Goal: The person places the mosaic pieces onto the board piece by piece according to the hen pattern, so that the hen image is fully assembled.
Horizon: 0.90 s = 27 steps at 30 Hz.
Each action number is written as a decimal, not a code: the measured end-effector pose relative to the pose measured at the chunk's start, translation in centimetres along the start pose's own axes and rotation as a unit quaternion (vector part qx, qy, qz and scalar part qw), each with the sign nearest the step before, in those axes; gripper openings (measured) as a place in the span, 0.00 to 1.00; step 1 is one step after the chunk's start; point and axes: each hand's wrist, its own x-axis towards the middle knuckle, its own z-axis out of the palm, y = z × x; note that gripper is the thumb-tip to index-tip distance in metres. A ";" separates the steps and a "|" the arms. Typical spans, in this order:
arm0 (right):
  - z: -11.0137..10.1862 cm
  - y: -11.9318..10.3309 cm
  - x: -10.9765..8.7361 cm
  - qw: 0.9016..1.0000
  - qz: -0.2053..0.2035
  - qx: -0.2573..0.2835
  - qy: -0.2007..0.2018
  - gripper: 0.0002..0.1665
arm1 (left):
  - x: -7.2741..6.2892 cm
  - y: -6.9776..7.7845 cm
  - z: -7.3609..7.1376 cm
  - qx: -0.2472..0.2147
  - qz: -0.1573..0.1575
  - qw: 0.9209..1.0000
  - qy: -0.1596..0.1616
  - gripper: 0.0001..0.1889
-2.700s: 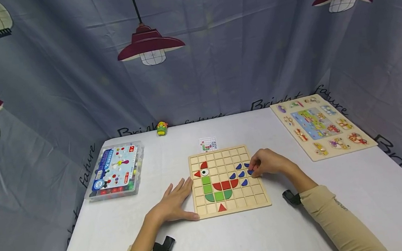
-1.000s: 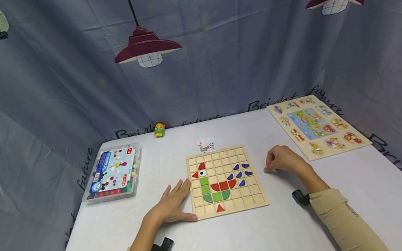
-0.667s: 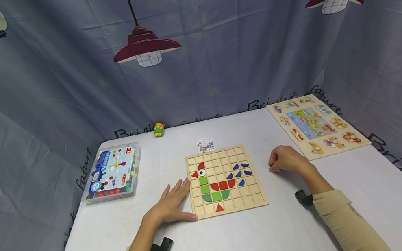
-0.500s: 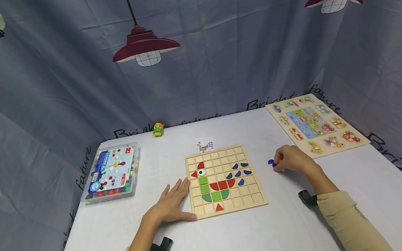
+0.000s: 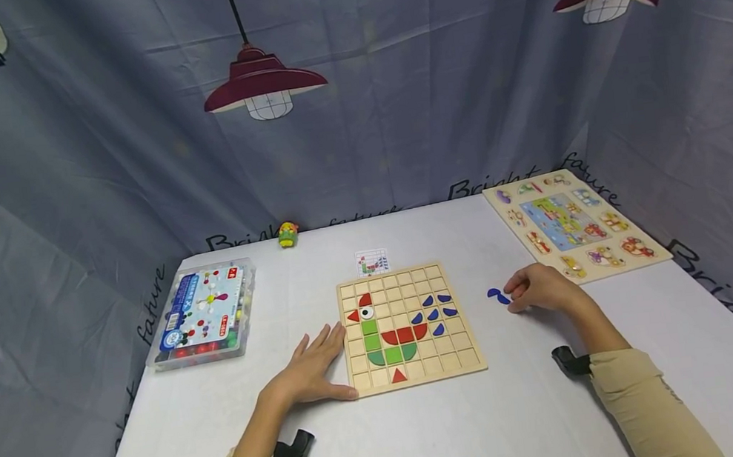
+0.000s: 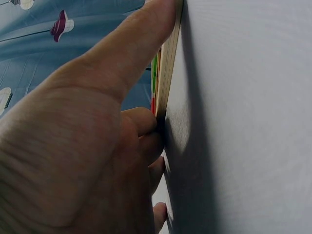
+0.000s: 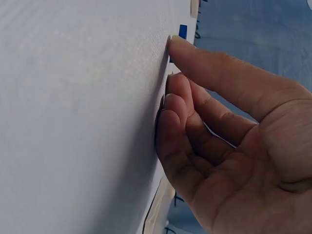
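A wooden grid board carries red, green and blue flat pieces in a bird shape, with a round eye piece. My left hand lies with spread fingers along the board's left edge, thumb at its lower left corner. In the left wrist view the thumb touches the board's side. To the board's right, my right hand rests on the table with bent fingers and holds nothing visible. Two blue half-round pieces lie just left of its fingertips. A blue piece shows past the thumb in the right wrist view.
Behind the board lies a small pattern card. A clear plastic box of coloured parts stands at left. A small toy figure is near the back edge, and a wooden picture puzzle lies at back right.
My right hand has left the blue pieces on the board and moved right onto the table. Two blue half-round pieces have come into sight beside its fingertips. The left hand stays put.
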 end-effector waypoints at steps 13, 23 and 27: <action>0.6 0.2 0.1 1.000 -0.014 -0.007 0.024 0.22 | 0.0 0.1 -0.1 0.003 0.002 1.000 -0.001 0.61; 0.8 0.1 0.1 0.999 -0.012 -0.018 0.036 0.19 | -0.1 0.2 -0.2 0.001 0.003 1.000 -0.001 0.61; 0.9 0.2 0.1 0.999 -0.011 -0.016 0.039 0.18 | -0.1 0.2 -0.1 0.000 0.004 1.000 0.000 0.61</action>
